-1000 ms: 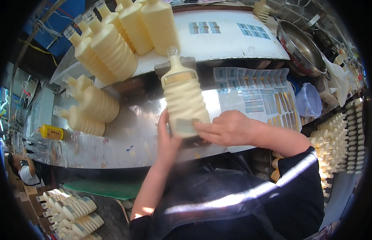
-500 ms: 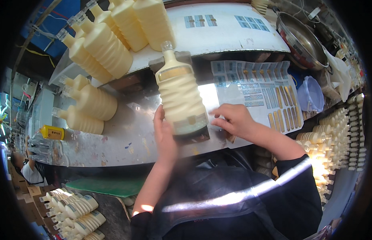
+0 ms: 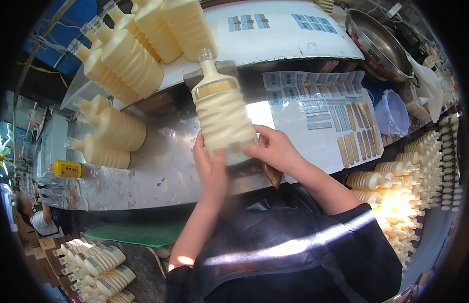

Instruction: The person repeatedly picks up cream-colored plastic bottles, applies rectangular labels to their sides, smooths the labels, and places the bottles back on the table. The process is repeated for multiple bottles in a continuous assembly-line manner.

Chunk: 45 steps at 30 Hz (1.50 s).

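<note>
A cream-coloured bottle (image 3: 222, 113) with ribbed sides and a clear cap lies tilted in front of me, its neck pointing away against a dark block on the bench. A gold label strip (image 3: 215, 88) crosses its shoulder, and a pale bluish label band (image 3: 238, 151) runs near its base. My left hand (image 3: 210, 169) grips the base's left side, the thumb laid over the front. From the right, my right hand (image 3: 274, 149) holds the base, fingers behind the side and thumb pressing the label band. A brown wedge-shaped piece (image 3: 272, 175) shows beneath my right wrist.
Label sheets (image 3: 320, 121) with blue and gold strips lie right of the bottle. More cream bottles (image 3: 131, 60) stand at the left, beside a yellow container (image 3: 67, 168). A lavender bucket (image 3: 392, 113) and a metal pan (image 3: 378, 43) are at the right. Another person (image 3: 42, 219) is far left.
My right hand has moved left and down from beside the bottle onto its base. The bottle has shifted slightly left, with my left hand still on it.
</note>
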Each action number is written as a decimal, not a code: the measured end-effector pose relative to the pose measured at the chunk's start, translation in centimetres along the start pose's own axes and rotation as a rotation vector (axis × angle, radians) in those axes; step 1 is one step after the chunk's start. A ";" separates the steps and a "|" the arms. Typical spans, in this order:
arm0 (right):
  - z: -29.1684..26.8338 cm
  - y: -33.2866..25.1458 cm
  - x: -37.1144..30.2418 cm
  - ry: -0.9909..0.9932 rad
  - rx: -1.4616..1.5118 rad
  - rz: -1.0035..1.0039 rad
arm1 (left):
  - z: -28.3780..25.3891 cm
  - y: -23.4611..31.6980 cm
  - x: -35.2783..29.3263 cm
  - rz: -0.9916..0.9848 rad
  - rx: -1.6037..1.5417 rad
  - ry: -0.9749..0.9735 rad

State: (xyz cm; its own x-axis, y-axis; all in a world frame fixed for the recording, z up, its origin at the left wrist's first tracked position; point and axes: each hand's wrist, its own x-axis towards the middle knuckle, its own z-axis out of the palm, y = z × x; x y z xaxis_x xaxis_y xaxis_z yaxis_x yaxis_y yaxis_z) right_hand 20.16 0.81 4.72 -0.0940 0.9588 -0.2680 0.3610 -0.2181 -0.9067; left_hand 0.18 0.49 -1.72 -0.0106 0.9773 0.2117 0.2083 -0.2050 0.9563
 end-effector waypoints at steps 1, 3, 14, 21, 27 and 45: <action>0.1 0.1 0.0 0.008 -0.001 -0.001 | 0.0 0.0 0.0 -0.002 -0.025 -0.001; 0.1 0.0 0.0 0.010 0.024 0.000 | 0.1 0.0 0.0 -0.002 -0.047 -0.008; 0.5 0.2 -0.3 0.007 0.148 0.029 | -0.1 2.9 0.1 -0.184 -0.448 -0.051; 0.9 0.4 -0.2 0.051 0.075 -0.032 | 0.0 3.1 0.3 -0.194 -0.404 -0.070; 0.7 0.0 -0.4 0.037 0.080 0.010 | 0.0 2.7 0.1 -0.202 -0.428 -0.063; 1.7 4.0 0.7 0.016 0.272 -0.124 | -0.8 0.8 -0.4 -0.139 -0.475 -0.064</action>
State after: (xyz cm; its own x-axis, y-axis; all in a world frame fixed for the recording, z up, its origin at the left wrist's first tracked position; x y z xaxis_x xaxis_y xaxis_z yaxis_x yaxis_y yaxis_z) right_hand 19.95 0.29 0.39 -0.1066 0.9834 -0.1470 0.0854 -0.1382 -0.9867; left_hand -0.43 -0.14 -0.85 0.0568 0.9954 0.0771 -0.2599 -0.0599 0.9638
